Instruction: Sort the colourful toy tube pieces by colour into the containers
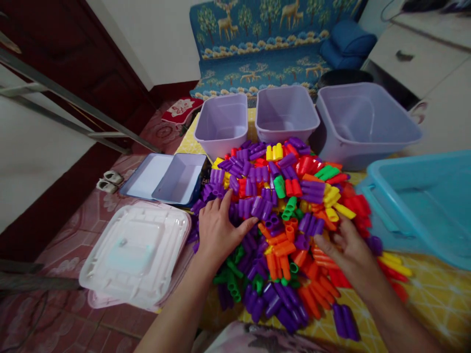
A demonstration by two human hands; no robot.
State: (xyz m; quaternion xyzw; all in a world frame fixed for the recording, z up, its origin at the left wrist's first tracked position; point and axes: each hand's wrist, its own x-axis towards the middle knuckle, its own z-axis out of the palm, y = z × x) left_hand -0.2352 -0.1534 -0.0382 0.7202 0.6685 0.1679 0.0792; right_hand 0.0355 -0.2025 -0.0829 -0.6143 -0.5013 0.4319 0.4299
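A big heap of glossy plastic tube-shaped pieces [253, 208], many joined side by side, lies before me in purple, orange, red, yellow and green. My left hand [219, 228] rests at the left side of the heap, thumb and fingers spread over purple pieces [259, 208]. On the right, my right hand [349, 245] reaches into the heap beside orange pieces [324, 257] and a yellow piece [345, 211]. Its thumb stands apart from its fingers, with some fingertips hidden among the pieces. A purple joined pair [346, 321] lies apart near the front edge.
Three lilac bins [226, 144] [287, 135] [371, 147] stand behind the heap. A turquoise tub [401, 196] sits at right on the yellow tablecloth [437, 299]. White lids [136, 255] and an opened blue case [162, 196] are at left. Beyond is a patterned blue sofa [257, 49].
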